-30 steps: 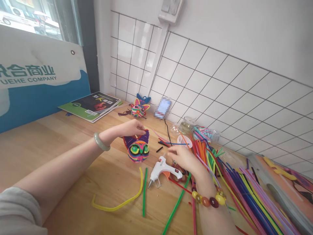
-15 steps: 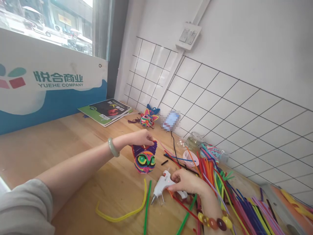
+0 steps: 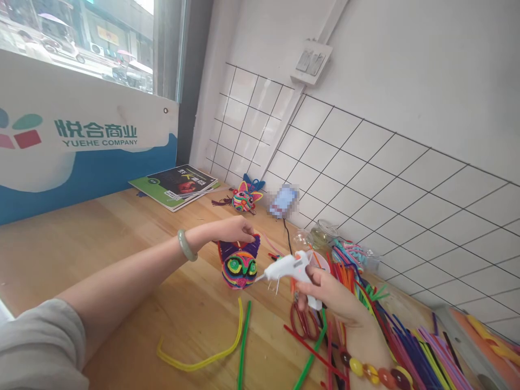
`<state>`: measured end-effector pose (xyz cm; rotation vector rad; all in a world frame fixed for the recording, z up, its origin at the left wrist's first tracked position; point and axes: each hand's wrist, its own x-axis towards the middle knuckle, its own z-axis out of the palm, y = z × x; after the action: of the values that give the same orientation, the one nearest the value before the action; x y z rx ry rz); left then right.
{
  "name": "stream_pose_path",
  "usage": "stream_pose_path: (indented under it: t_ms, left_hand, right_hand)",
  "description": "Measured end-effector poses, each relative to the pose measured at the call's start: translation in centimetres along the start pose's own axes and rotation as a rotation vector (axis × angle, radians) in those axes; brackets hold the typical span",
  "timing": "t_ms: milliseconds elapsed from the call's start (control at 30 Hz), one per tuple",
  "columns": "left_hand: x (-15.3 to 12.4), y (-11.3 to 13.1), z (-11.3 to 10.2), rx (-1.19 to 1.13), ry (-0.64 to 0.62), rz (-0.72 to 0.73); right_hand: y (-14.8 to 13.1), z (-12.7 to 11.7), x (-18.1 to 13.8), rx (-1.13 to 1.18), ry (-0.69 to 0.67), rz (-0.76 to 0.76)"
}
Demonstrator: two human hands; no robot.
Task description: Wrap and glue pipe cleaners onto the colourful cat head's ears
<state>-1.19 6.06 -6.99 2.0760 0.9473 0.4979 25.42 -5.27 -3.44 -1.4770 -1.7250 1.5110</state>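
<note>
A white hot glue gun (image 3: 289, 266) is in the grip of my right hand (image 3: 319, 287), lifted off the table, its nozzle pointing left close to the cat-face ornament's lower right side. That pipe-cleaner cat-face ornament (image 3: 239, 268) has purple ears, green eyes and multicoloured bands. My left hand (image 3: 238, 230) pinches it by the top, near the right ear. A bent yellow pipe cleaner (image 3: 203, 364) and a straight green pipe cleaner (image 3: 244, 344) lie below it. Beneath my right hand are red-handled scissors (image 3: 304, 320), partly covered.
Bundles of coloured pipe cleaners (image 3: 414, 341) fill the right side. Behind are glass jars (image 3: 325, 232), a blurred phone-like device (image 3: 283, 201) with a black cable, and another cat-face ornament (image 3: 244, 199). Booklets (image 3: 176, 187) lie at the back left, against a printed board (image 3: 122, 168).
My right hand has picked the glue gun up off the table and brought it up toward the ornament. The scissors now show beneath. My left hand stays almost still.
</note>
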Motion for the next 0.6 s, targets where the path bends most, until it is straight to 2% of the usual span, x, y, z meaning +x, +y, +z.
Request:
stream_pose_path:
  t_ms: [133,267,367,600]
  left_hand:
    - [-0.1,0.3,0.0,-0.009,-0.011,-0.001]
    - [-0.3,0.6,-0.1,-0.034,-0.031,0.028]
    - [-0.4,0.7,-0.2,-0.037,-0.040,0.029]
    - [-0.6,0.9,-0.5,-0.013,-0.037,0.004]
  right_hand:
    - [-0.3,0.3,0.5,0.241,0.225,-0.167]
    - [-0.4,0.8,1.3,0.249,0.379,-0.215]
    - [-0.5,1.3,1.7,0.238,0.424,-0.246]
    - [-0.2,2.1,2.2,0.215,0.427,-0.244]
